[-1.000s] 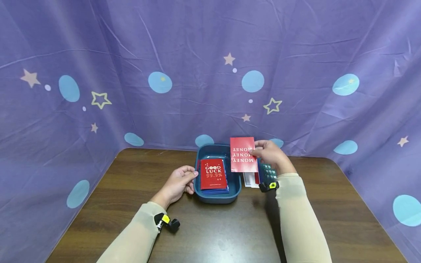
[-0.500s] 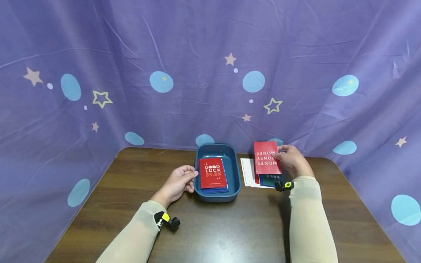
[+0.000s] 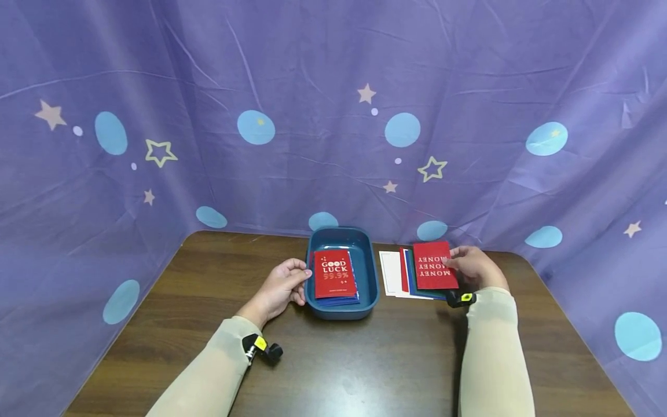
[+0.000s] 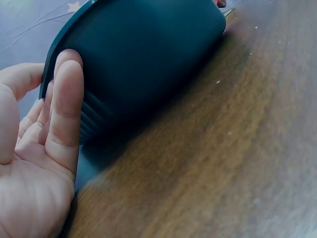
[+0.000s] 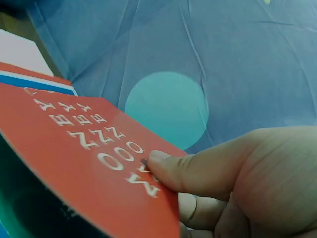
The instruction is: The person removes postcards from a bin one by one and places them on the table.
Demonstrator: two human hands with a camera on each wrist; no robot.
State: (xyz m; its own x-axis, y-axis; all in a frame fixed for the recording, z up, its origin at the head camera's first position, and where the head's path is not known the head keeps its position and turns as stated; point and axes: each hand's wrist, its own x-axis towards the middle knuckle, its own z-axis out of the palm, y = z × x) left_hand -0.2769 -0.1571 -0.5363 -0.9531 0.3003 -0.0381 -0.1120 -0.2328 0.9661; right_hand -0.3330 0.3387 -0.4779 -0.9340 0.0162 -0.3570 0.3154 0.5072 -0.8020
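Note:
My left hand [image 3: 278, 289] holds the left rim of a dark blue rectangular tray [image 3: 369, 278], thumb at the rim and fingers against the outer wall [image 4: 143, 59]. In the tray lies a red "GOOD LUCK" card [image 3: 334, 275] on top of blue ones [image 3: 339, 301]. My right hand [image 3: 475, 267] pinches a red card lettered "MONEY" [image 3: 432, 278] between thumb and fingers at its right edge. That card is over a fanned-out row of cards; the right wrist view shows it tilted above a dark green card [image 5: 29, 198].
Right of the tray, a white card [image 3: 388, 272], a red one [image 3: 404, 269] and blue and green edges overlap on the wooden table [image 3: 323, 365]. A purple curtain [image 3: 312, 75] with stars and dots hangs behind the table's back edge.
My right hand has carried the red "MONEY" card from above the tray's right side rightward and down over the fanned cards. My left hand has stayed at the tray's rim.

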